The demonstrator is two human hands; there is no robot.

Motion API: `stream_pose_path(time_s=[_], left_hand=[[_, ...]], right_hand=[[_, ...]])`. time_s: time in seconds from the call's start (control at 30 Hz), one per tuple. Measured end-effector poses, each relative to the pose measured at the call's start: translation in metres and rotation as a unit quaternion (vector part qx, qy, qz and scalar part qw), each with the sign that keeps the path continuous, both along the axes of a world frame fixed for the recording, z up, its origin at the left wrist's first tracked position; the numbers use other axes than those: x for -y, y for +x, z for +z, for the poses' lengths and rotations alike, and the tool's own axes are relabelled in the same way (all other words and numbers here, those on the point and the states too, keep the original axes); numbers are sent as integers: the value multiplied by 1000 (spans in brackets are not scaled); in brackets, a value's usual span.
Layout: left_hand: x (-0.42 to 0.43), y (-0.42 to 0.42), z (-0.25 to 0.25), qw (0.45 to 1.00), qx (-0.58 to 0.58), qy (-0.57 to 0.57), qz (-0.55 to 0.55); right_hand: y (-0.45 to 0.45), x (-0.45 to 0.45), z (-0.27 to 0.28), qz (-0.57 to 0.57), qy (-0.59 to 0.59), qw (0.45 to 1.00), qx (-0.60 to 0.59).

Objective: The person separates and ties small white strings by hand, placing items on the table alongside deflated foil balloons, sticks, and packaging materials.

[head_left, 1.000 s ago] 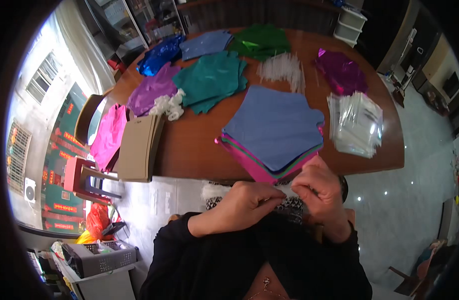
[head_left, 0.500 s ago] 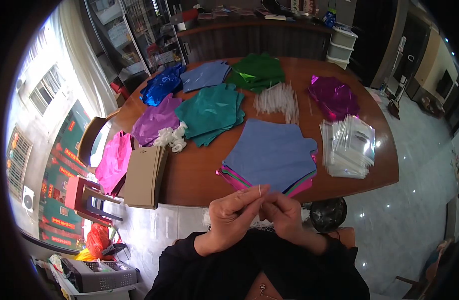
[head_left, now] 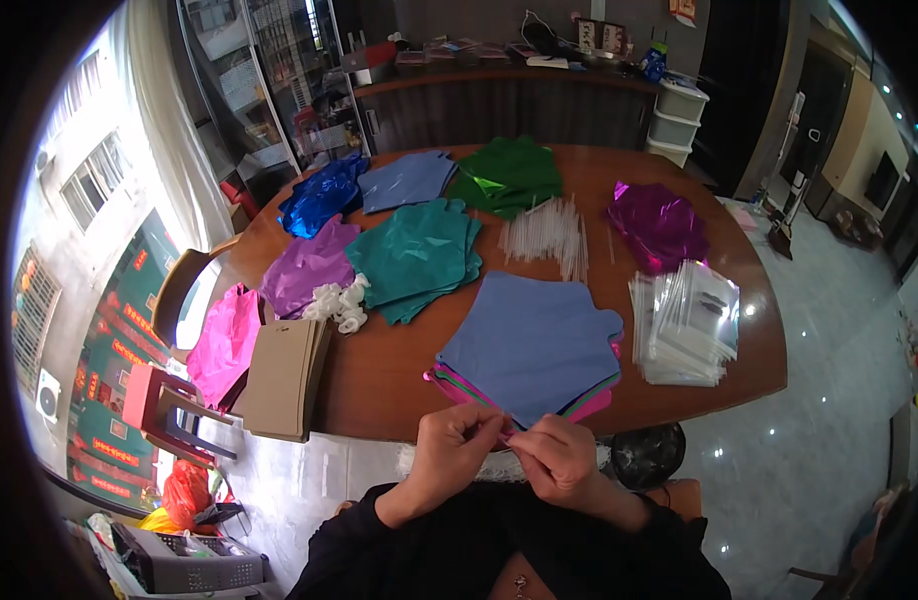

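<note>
My left hand and my right hand meet fingertip to fingertip at the table's front edge, both closed in a pinch. Whatever is between the fingers is too small to make out. Just beyond them lies a stack of scalloped sheets, blue-grey on top, with pink and green edges showing beneath. The fingertips overlap the stack's near corner in view; whether they touch it I cannot tell. Right of the stack is a pile of clear plastic sleeves. Behind it lie many thin white sticks.
On the wooden table lie teal sheets, green sheets, shiny magenta sheets, purple sheets, pink sheets, brown cardboard pieces and small white rolls. A red-topped stool stands at left.
My hands have moved down and closer to my body, fingertips still together. A thin white strip seen at my left fingertips no longer shows. The whole view has tilted up slightly.
</note>
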State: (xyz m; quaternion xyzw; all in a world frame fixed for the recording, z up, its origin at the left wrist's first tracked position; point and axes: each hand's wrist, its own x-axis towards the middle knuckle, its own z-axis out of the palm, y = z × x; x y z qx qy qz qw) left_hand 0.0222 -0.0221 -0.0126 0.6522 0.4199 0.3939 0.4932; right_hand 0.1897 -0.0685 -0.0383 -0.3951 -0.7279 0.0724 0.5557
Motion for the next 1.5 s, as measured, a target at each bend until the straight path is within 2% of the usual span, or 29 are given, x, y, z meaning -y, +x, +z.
stream_pose_path(time_s=[0.13,0.17,0.3,0.33,0.47,0.5,0.63,0.67,0.73,0.8,0.83,0.97,1.0,1.13,1.17,1.23,1.3,1.5], left_hand=[[-5,-13,-3,988,0,-76,-137],[-6,-14,-1,987,-1,-75,-138],[-6,-17,11,950,85,-168,-248],[-6,-17,11,951,85,-167,-247],[-3,-15,6,939,235,-197,-159],[-3,-13,6,938,234,-197,-160],[-5,-1,11,988,152,2,-19],[-6,-1,10,988,152,1,-19],[-13,-3,4,991,43,119,-34],[-18,-6,0,969,-69,233,-50],[-19,-8,1,969,-70,233,-50],[-16,-15,6,951,-13,113,-287],[-15,-15,6,951,-13,113,-287],[-7,-13,3,938,239,-14,-252],[-7,-12,4,937,239,-14,-253],[-8,-8,9,972,136,74,-177],[-10,-6,12,982,30,161,-95],[-16,-11,1,961,-54,232,-139]], right_hand=[[9,-1,1,-1,-27,1000,-12],[9,-1,1,-3,-26,1000,-13],[8,-4,-1,29,-71,995,-61],[7,-4,-1,30,-70,995,-61],[2,-2,-2,69,-126,984,-102],[1,-1,-4,68,-126,984,-102],[2,-3,-18,153,-124,977,-86],[3,-2,-16,153,-125,976,-86],[6,3,-7,146,-125,978,-81],[10,5,0,138,-123,980,-77],[12,5,1,138,-124,980,-78],[17,3,5,71,-124,981,-132],[17,3,7,71,-124,981,-132],[11,6,12,143,-184,966,-110],[10,6,10,143,-183,966,-110],[8,3,0,187,-160,965,-91],[7,0,-6,232,-136,961,-71],[19,8,3,179,-145,968,-100]])
